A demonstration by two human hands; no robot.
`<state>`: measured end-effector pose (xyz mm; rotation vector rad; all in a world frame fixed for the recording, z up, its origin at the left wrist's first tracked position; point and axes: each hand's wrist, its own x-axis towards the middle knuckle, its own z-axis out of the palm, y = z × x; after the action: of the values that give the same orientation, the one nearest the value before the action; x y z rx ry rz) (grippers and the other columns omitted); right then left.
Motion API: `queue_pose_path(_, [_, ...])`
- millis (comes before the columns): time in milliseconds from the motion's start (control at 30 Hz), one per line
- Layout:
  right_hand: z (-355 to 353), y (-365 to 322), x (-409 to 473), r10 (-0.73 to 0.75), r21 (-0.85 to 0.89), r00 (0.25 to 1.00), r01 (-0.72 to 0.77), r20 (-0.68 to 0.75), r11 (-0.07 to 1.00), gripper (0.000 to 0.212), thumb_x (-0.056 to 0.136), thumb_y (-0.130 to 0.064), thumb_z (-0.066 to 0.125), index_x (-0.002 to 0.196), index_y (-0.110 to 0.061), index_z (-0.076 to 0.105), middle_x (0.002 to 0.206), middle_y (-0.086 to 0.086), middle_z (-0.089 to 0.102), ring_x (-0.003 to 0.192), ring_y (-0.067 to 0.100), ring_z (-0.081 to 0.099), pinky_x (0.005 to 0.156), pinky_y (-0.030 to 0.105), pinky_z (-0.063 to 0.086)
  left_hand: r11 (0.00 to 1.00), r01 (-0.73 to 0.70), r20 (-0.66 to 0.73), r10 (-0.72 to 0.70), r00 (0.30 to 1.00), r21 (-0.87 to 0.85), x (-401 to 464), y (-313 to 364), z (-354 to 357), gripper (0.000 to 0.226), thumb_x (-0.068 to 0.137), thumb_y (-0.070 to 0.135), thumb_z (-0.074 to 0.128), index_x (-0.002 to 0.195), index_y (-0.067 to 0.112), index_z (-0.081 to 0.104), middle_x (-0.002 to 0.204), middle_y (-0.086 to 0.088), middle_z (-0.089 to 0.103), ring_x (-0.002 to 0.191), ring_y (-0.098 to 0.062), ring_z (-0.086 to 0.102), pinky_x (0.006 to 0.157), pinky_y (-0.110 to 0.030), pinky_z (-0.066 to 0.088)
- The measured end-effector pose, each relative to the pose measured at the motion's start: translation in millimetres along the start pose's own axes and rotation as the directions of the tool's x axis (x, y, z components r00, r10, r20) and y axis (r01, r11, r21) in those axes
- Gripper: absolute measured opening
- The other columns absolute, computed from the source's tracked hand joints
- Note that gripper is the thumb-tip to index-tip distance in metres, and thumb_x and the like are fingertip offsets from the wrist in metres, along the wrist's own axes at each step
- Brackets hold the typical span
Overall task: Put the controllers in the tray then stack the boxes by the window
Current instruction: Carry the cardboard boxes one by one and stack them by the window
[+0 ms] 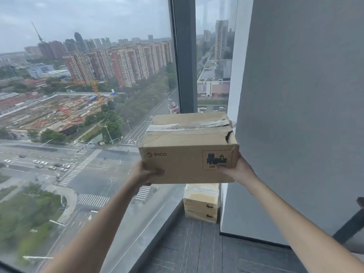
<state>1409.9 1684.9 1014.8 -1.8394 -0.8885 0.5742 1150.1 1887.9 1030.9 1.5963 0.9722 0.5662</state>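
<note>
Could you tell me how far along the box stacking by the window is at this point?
Done: two boxes already sit stacked on the floor in the corner by the window. In hand: the left hand and right hand hold a taped cardboard box in the air above that stack. Left: setting it on top. No tray or controllers are in view, so that step cannot be judged.

Both arms reach forward, left hand (144, 175) and right hand (237, 170) each in a closed grip.
</note>
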Motion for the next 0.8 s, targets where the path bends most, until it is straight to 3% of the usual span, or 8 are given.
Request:
queue_pose_path(133, [19.2, 20.4, 80.7, 0.060, -0.029, 0.998, -0.060, 0.015, 0.998, 0.074, 0.065, -0.044, 0.086, 0.128, -0.043, 0.047, 0.114, -0.021, 0.068, 0.111, 0.010, 0.063, 0.097, 0.037, 0.052, 0.998, 0.069, 0.024, -0.069, 0.997, 0.003, 99.0, -23.0, 1.0, 0.046, 0.050, 0.020, 0.083, 0.090, 0.024, 0.061, 0.092, 0.002, 0.069, 0.084, -0.022, 0.065, 0.065, -0.038, 0.053])
queue_pose_path(433, [80.7, 87.9, 251.2, 0.249, 0.020, 0.967, -0.249, -0.057, 0.968, 0.083, 0.054, -0.040, 0.088, 0.126, -0.044, 0.046, 0.113, -0.018, 0.069, 0.112, 0.009, 0.063, 0.101, 0.043, 0.051, 0.993, 0.114, 0.177, -0.118, 0.977, 0.034, 329.8, -95.6, 14.9, 0.050, 0.067, 0.008, 0.086, 0.107, 0.018, 0.058, 0.103, -0.006, 0.070, 0.087, -0.027, 0.067, 0.060, -0.038, 0.052])
queue_pose_path(600, [107.9, 138.8, 317.0, 0.374, 0.024, 0.924, -0.374, -0.075, 0.927, 0.069, 0.073, -0.017, 0.084, 0.128, -0.034, 0.046, 0.113, -0.015, 0.067, 0.112, 0.010, 0.061, 0.090, 0.027, 0.048, 0.987, 0.155, 0.230, -0.162, 0.959, 0.049, 423.1, -153.4, 38.9, 0.057, 0.068, 0.008, 0.086, 0.115, 0.015, 0.057, 0.100, 0.001, 0.070, 0.090, -0.022, 0.067, 0.058, -0.026, 0.051])
queue_pose_path(800, [133.4, 239.7, 367.6, 0.504, 0.051, 0.862, -0.501, -0.060, 0.864, 0.057, 0.077, -0.012, 0.083, 0.122, -0.028, 0.053, 0.112, -0.010, 0.069, 0.108, 0.010, 0.063, 0.081, 0.020, 0.047, 0.978, 0.207, 0.302, -0.206, 0.931, 0.027, 494.2, -234.4, 84.9, 0.065, 0.070, -0.003, 0.084, 0.121, 0.019, 0.051, 0.105, 0.002, 0.068, 0.089, -0.008, 0.064, 0.057, -0.018, 0.052])
